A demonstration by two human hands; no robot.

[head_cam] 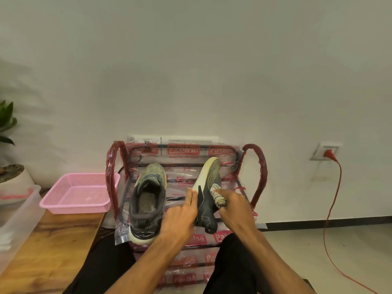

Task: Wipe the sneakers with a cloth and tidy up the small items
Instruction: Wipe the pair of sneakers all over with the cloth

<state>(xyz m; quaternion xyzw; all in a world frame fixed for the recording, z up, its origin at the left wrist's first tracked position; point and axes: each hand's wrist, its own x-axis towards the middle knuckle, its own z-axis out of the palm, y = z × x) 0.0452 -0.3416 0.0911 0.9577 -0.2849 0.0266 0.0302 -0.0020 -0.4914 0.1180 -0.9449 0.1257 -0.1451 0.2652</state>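
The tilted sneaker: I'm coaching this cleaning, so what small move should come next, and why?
Probably slide the cloth along the tilted sneaker toward its toe. The right hand holds the bunched cloth against the middle of its dark upper, the left hand steadies its pale sole edge, and the toe part lies beyond the cloth, uncovered.

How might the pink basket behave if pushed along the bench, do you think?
The basket looks like thin perforated plastic, so probably light and slightly flexible. On the smooth bench it should slide readily; low and wide, it seems unlikely to tip.
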